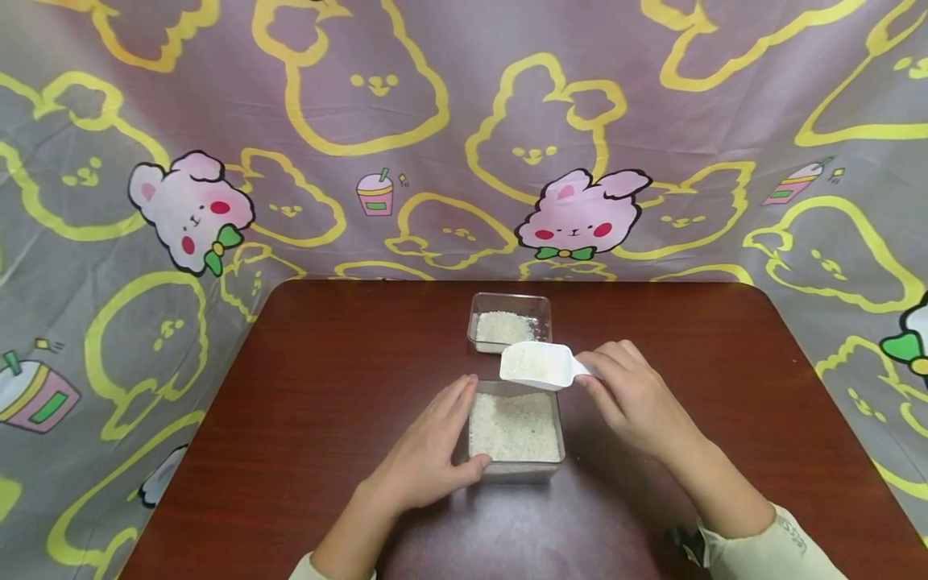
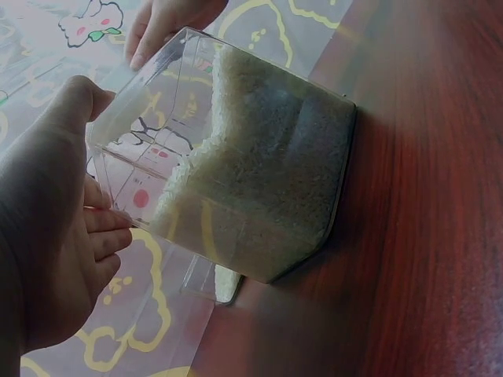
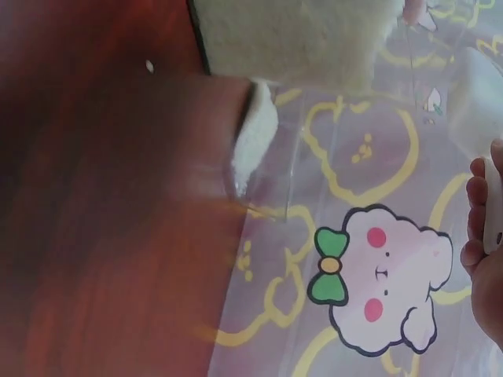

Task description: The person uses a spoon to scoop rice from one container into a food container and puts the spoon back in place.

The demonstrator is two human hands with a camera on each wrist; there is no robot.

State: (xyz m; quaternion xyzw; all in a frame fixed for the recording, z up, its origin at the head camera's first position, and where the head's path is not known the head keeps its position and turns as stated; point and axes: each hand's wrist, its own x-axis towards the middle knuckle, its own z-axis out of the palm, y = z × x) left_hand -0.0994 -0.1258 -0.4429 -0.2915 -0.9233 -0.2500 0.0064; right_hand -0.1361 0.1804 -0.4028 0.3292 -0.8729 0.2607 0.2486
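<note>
My right hand [image 1: 638, 395] grips the handle of a white scoop [image 1: 557, 366] with white grains, apparently rice, in it. The scoop hovers above the far rim of a clear square container [image 1: 522, 472], apart from the rice [image 1: 515, 427] inside. At that container's left side, my left hand [image 1: 428, 451] holds the rim, thumb at the near corner and fingers toward the far corner. The left wrist view shows the rice [image 2: 267, 149] through the clear wall, with bare wall above it. In the right wrist view the scoop [image 3: 475, 106] is only partly in frame.
Behind the larger container stands a smaller clear container [image 1: 545, 310] with some rice [image 1: 500, 326] in it. A brown wooden table [image 1: 326, 379] carries both. Patterned cloth [image 1: 435, 161] hangs along the table's back and sides. A small dark object [image 1: 685, 544] shows by the right sleeve.
</note>
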